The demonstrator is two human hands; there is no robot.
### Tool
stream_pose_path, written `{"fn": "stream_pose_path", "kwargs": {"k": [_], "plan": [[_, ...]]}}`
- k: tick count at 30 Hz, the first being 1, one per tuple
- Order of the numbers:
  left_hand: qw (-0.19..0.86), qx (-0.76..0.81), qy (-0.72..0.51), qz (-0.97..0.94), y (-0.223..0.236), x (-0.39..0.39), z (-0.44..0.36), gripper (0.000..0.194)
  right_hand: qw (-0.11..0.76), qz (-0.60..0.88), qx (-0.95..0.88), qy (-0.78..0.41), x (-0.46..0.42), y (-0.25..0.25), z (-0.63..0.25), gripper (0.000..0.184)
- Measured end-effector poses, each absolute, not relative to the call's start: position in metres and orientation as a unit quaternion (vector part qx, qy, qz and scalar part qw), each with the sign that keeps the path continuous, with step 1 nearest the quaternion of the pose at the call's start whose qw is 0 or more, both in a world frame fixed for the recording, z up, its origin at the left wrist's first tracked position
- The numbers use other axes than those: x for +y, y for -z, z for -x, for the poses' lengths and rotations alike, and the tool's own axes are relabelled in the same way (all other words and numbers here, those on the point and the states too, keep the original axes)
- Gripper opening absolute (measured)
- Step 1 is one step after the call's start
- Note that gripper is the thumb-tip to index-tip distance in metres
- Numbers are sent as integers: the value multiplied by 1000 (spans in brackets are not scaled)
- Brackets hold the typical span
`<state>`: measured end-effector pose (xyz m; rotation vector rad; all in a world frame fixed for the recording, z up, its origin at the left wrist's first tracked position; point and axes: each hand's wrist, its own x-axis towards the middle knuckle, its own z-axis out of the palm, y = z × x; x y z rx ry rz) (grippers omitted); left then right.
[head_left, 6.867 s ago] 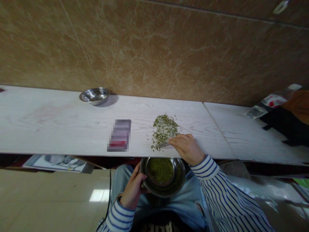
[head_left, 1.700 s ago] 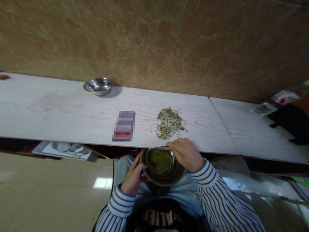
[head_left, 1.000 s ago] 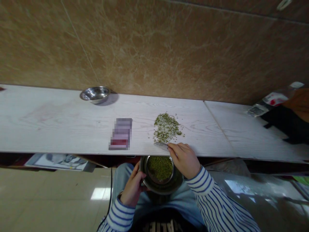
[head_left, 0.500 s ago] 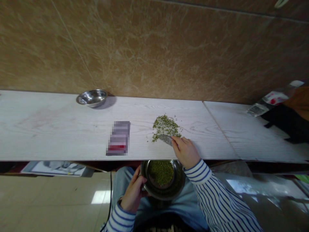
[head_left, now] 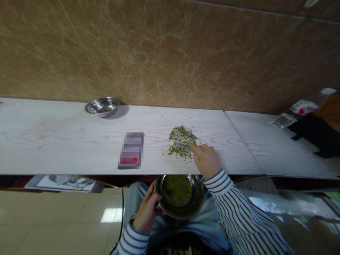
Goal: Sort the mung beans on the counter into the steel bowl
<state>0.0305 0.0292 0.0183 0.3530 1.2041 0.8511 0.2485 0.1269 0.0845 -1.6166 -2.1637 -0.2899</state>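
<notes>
My left hand [head_left: 147,209] grips the left rim of a steel bowl [head_left: 198,207], held over my lap just below the table edge. Small green beans [head_left: 177,189], resembling mung beans, cover the bowl's bottom. In my right hand [head_left: 206,160] is a thin grey scraper-like piece [head_left: 183,145], seen nearly edge-on and pinched at its right end. It stands among loose green beans [head_left: 182,133] spread on the white tabletop, with beans on both its far and near sides.
A smaller steel bowl [head_left: 102,107] stands near the wall at the back left. A blurred-out phone-like rectangle [head_left: 131,150] lies left of the beans. At the far right are a lying plastic bottle [head_left: 300,108] and a black item [head_left: 316,131]. An open drawer [head_left: 63,183] shows below left.
My right hand and the scraper have moved slightly away from me into the loose beans. Some beans now lie on the scraper's near side. The left hand and bowl stay about the same.
</notes>
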Motion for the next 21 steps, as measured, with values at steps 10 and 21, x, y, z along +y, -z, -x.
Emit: {"fn": "stream_pose_path", "kwargs": {"k": [10, 21], "plan": [[725, 546, -390, -157, -18, 27, -33, 69, 208, 533, -818, 63, 102, -88, -245, 26], [724, 542, -396, -158, -17, 24, -29, 68, 220, 530, -817, 53, 101, -85, -240, 25]]}}
